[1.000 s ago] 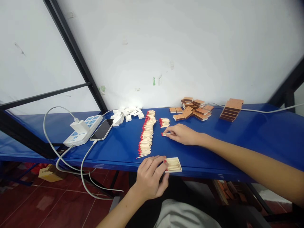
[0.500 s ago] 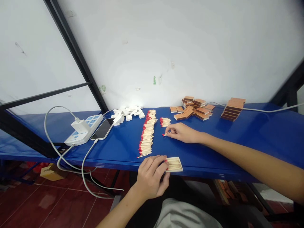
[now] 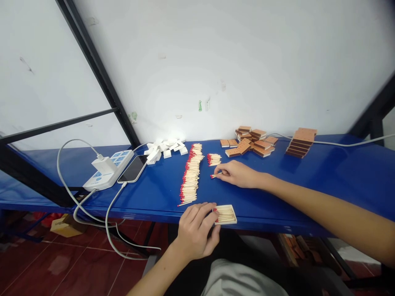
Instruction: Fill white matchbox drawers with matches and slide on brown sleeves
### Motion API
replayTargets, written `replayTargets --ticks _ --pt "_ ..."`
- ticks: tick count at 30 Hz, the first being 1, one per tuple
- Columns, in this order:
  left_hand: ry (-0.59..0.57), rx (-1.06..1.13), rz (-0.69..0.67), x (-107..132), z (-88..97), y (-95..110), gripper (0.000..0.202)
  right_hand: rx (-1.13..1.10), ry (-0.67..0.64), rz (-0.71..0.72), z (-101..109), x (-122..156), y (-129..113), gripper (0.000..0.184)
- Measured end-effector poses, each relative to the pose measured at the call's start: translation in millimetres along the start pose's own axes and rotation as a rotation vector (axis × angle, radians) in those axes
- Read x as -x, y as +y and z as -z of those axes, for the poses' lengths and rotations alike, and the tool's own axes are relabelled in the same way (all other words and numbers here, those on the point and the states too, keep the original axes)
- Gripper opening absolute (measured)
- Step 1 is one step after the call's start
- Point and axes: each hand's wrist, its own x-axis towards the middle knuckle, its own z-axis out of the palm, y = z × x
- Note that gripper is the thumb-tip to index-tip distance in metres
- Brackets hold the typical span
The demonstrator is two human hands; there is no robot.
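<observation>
The left hand (image 3: 197, 230) is holding an open matchbox tray (image 3: 227, 223) by its left end, at the near edge of the blue table (image 3: 160, 185); matchsticks lie inside the tray. The right hand (image 3: 236, 173) has its fingertips closed on a red-headed matchstick (image 3: 212, 176); whether there is more than one, I cannot tell. This hand is between the tray and a small group of matches (image 3: 214, 159), to the right of the long match row (image 3: 190, 176).
</observation>
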Motion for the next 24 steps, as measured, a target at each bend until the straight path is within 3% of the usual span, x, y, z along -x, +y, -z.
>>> replayTargets --ticks 12,24 --pt "0.005 -0.006 -0.004 -2.1 0.6 0.5 0.03 0.199 0.031 0.019 2.2 2.6 -3.3 0.021" --pt "0.002 -0.014 -0.004 -2.3 1.2 0.6 0.029 0.197 -0.012 0.0 4.2 2.6 -3.6 0.025"
